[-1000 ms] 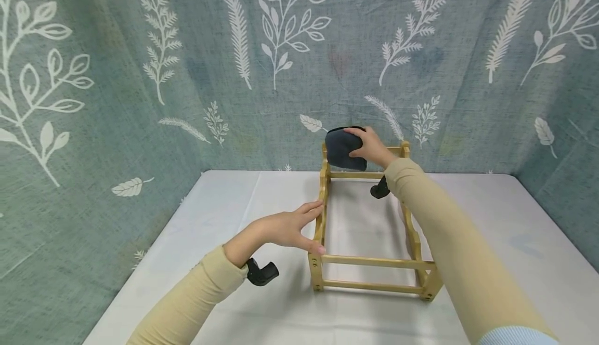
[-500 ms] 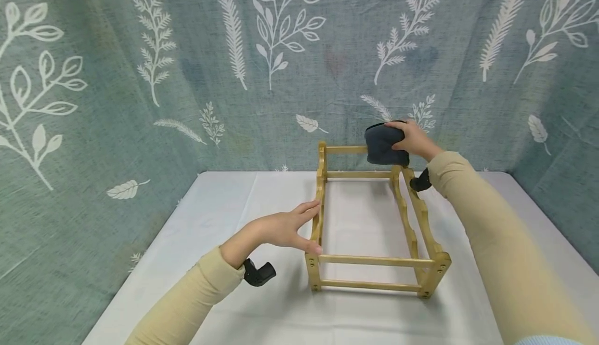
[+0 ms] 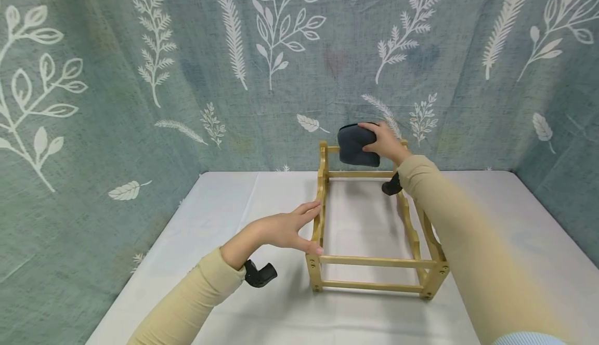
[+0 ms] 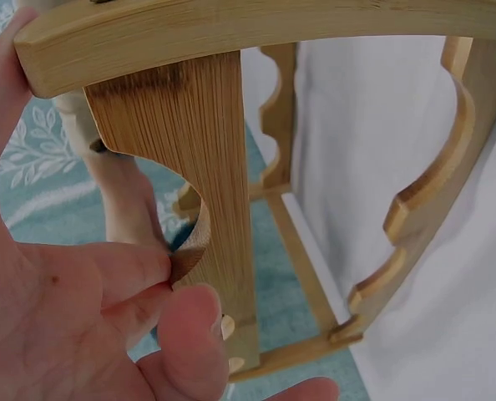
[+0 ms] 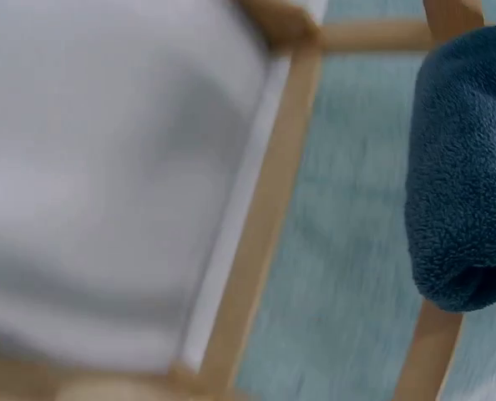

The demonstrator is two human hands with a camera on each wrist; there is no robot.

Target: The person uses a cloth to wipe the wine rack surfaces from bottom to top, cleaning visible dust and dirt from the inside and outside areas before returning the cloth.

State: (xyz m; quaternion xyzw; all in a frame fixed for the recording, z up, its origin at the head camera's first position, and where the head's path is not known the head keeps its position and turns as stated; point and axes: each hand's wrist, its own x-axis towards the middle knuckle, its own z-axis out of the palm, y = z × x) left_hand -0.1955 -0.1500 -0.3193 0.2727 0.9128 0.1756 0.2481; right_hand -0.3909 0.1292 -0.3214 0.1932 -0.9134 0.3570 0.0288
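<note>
A dark blue plush cloth, folded into a thick pad, is gripped by my right hand at the far end of a light wooden rack. In the right wrist view, the cloth lies over the far upper bar, and the right hand is out of sight. My left hand holds the rack's near left corner. In the left wrist view, the thumb is against the end of the top piece, while the fingers reach the notched edge of the side board.
The rack stands on a table with a white cover. Its sides have scalloped notches, and round bars join them at both ends. A green curtain with white leaf prints hangs behind the table. Black mounts sit at both wrists.
My right hand took the cloth rightward along the far bar to the right corner, then back left toward the middle. The left hand stays at its corner.
</note>
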